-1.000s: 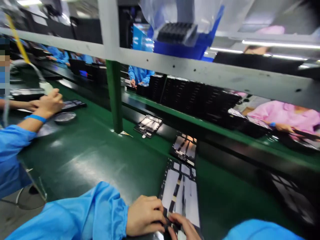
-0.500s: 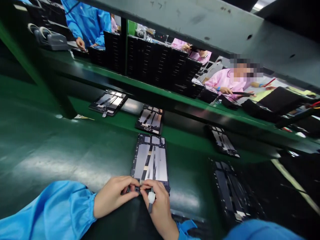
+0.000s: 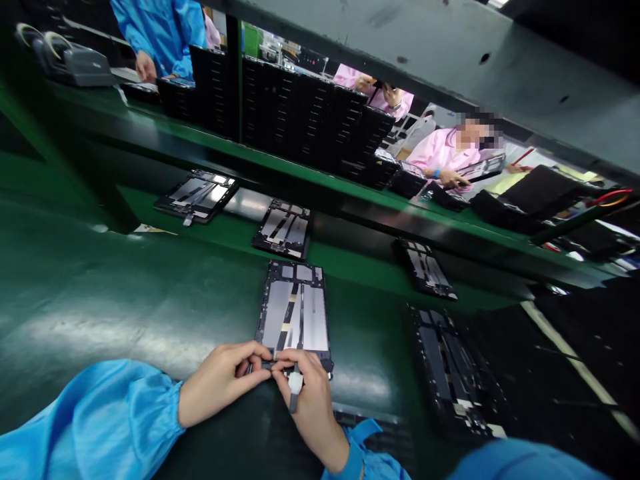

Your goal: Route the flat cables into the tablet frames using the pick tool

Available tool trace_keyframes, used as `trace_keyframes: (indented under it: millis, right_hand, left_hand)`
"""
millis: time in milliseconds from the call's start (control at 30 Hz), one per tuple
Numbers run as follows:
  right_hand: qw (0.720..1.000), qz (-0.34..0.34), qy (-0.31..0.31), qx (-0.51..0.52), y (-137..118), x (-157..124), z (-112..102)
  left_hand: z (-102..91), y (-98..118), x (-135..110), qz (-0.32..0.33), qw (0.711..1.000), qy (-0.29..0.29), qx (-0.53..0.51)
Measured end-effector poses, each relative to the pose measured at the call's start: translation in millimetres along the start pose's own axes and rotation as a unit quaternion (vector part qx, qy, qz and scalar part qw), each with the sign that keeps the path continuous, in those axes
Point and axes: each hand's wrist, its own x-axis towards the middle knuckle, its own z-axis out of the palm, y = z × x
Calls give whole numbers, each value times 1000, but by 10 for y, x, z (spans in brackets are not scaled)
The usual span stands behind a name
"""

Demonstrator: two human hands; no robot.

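Note:
An opened tablet (image 3: 314,310) lies on the green bench with its inside facing up, showing silver panels and dark ribbon cables. At its lower edge my left hand (image 3: 225,380) is closed in a pinch, thumb against fingers. My right hand (image 3: 313,403) meets it there, also pinching; the fingertips of both hands nearly touch. What lies between the fingertips is hidden or too small to make out. A small grey strip with a white rounded piece (image 3: 295,382) shows against the thumb and index finger of my right hand.
More opened tablets lie on the bench: one at back left (image 3: 197,195), one behind mine (image 3: 283,229), one at back right (image 3: 429,268) and a darker one at right (image 3: 453,373). Stacked black panels (image 3: 290,110) line the shelf. Co-workers in blue and pink work beyond.
The view has shifted, so the bench and tablets appear slightly further left and higher. Both my hands keep their pinch at the tablet's lower edge. A co-worker in pink now holds a panel tilted up.

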Motion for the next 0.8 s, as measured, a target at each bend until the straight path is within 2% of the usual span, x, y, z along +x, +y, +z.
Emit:
trace_keyframes:
  millis: [200,467,733,800]
  right_hand:
    - [999,0,-44,12,-5,41,-40]
    - [998,8,-49,28,-20,38,-61]
    - [999,-4,-42,29,21,15,-2]
    - [999,-14,-37,23,32,4,12]
  left_hand:
    - [-4,-13,6,8,1000,-14,14]
    - [31,-247,22,88,990,-19,109]
    - [2,-234,28,82,987,-39,129]
    - [12,-254,4,105,983,-34,148]
